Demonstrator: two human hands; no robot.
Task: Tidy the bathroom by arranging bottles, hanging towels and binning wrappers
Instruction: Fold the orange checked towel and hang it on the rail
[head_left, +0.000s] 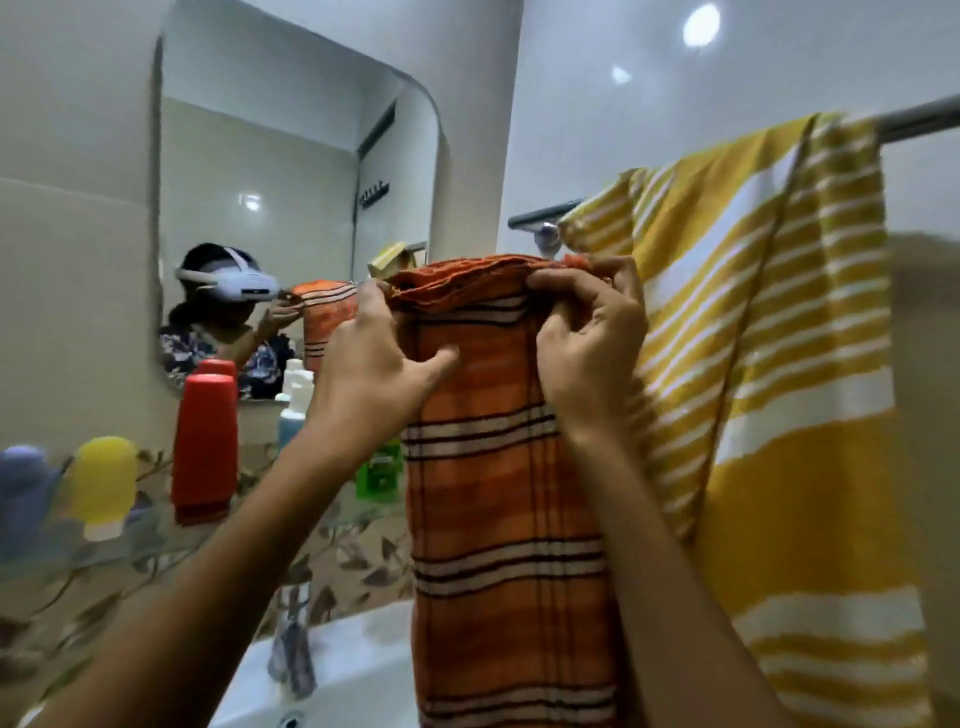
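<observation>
An orange checked towel (498, 493) hangs down in front of me, folded lengthwise, its top edge bunched. My left hand (371, 358) grips the top left corner and my right hand (589, 343) pinches the top right edge, just below the left end of the metal towel rail (543, 213). A yellow towel with white stripes (769, 364) is draped over that rail on the right. On the glass shelf (156, 540) at the left stand a red bottle (205, 441), a yellow bottle (104, 483), a blue-and-white bottle (293, 405) and a green bottle (379, 470).
A wall mirror (291, 208) above the shelf reflects a person wearing a headset and holding the towel. A white sink (353, 670) with a tap (293, 654) lies below the shelf. A blurred bluish object (23, 483) sits at the far left.
</observation>
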